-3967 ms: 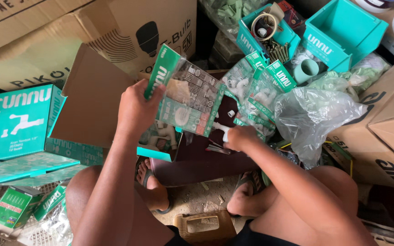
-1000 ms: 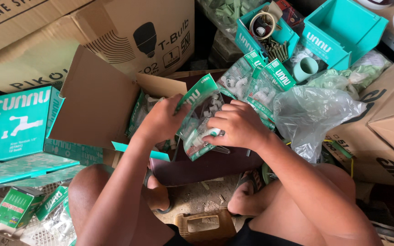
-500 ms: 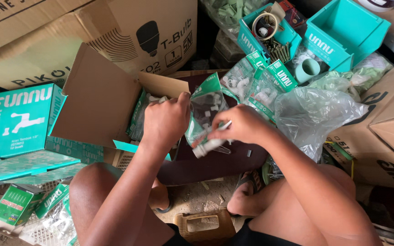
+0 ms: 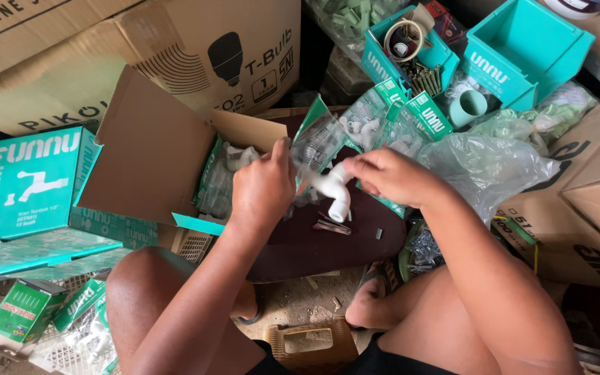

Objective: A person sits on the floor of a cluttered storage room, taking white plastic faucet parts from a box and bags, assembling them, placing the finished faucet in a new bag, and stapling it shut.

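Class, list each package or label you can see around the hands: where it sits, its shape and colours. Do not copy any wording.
Clear plastic bag: held by left hand, green header card.
White plastic tap: right hand grips it.
Open brown carton: left of the hands, bagged taps inside.
Teal flat box: far left, white tap drawing.
Large brown carton: top, black bulb drawing.
Teal open box: top right, square.

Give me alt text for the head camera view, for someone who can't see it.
A seated person's right hand holds a white plastic tap at the mouth of a clear plastic bag gripped by the left hand, above a dark board. Teal boxes and cardboard cartons crowd around.
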